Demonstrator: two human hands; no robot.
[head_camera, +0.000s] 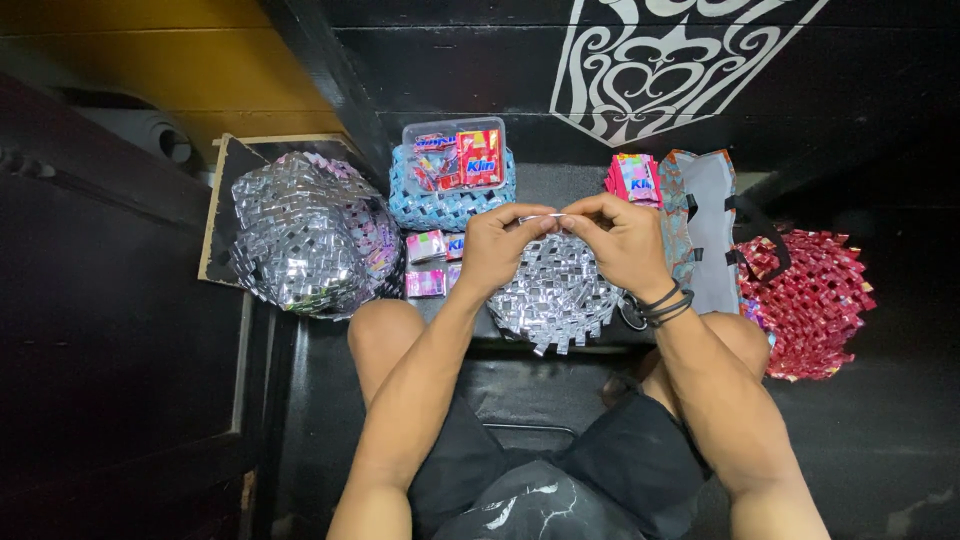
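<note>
Your left hand (497, 245) and right hand (622, 240) meet over the silver woven piece (553, 290) resting between your knees, fingers of both closed in a pinch on one thin folded foil strip (541, 217). If either pinch loosens, the strip may spring open or slip out of the weave, and tugging too hard could tear it. The piece is a rounded mat of interlocked shiny folded wrappers, its lower edge ragged with loose ends.
</note>
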